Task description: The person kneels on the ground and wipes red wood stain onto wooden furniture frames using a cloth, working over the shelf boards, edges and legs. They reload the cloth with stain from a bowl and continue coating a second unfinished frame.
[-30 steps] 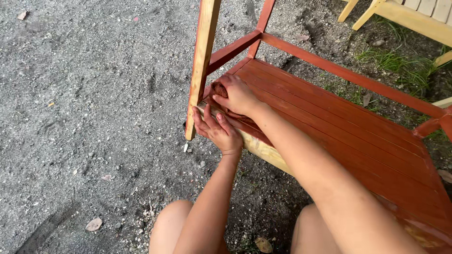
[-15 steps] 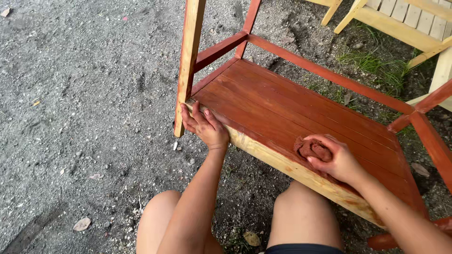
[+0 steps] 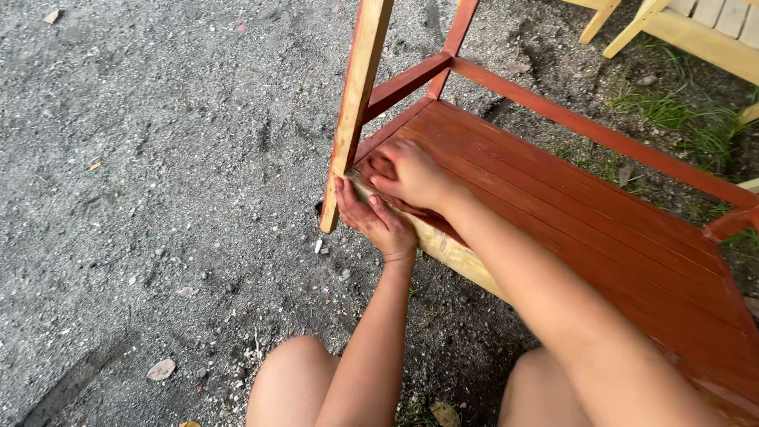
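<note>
Head view: two hands, left hand (image 3: 378, 217) and right hand (image 3: 407, 175), grips flat and unclosed, press one red-stained bench (image 3: 569, 205).

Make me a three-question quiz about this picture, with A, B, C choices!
1. Where is the right hand?
A. on the gravel
B. on the red seat's corner by the leg
C. on a knee

2. What colour is the seat?
A. blue
B. white
C. reddish-brown

3. How is the left hand set?
A. pressed against the seat's pale front edge
B. raised in the air
C. holding a stone

Answers:
1 B, it lies flat on the seat's near corner beside the upright leg.
2 C, the slats are stained reddish-brown.
3 A, its palm and fingers lean on the bare wood edge below the right hand.
</note>
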### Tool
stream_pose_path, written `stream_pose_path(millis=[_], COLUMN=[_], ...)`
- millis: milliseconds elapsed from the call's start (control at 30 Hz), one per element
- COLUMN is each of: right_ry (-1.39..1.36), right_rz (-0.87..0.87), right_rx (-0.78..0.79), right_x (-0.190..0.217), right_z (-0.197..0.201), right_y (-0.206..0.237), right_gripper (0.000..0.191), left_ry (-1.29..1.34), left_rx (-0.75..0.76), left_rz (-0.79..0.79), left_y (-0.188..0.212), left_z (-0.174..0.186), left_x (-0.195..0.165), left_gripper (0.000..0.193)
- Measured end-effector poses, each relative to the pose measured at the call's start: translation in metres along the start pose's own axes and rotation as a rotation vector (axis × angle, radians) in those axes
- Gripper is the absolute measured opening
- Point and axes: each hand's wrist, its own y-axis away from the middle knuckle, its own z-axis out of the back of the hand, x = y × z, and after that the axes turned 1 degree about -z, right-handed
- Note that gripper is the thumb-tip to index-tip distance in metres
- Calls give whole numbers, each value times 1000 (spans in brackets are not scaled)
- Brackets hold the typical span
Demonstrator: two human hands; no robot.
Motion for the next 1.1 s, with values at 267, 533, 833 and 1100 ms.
stream_pose_path(millis=[267,533,833,1100], right_ry=[7,-237,-125,-37], right_rz=[-86,-115,-168,18], right_rx=[-95,35,-22,-93], right_x=[-5,27,1,10], right_z=[-26,60,-9,2], right_y=[-13,87,-2,10], right_gripper=[48,49,39,43], left_ry=[-53,-58,-14,-6], left_rx=[22,45,39,28], left_rz=[-4,-18,2,13], left_y=[3,4,9,11], left_z=[-3,-4,-5,-4], left_x=[8,6,8,3], left_gripper=[53,52,51,50])
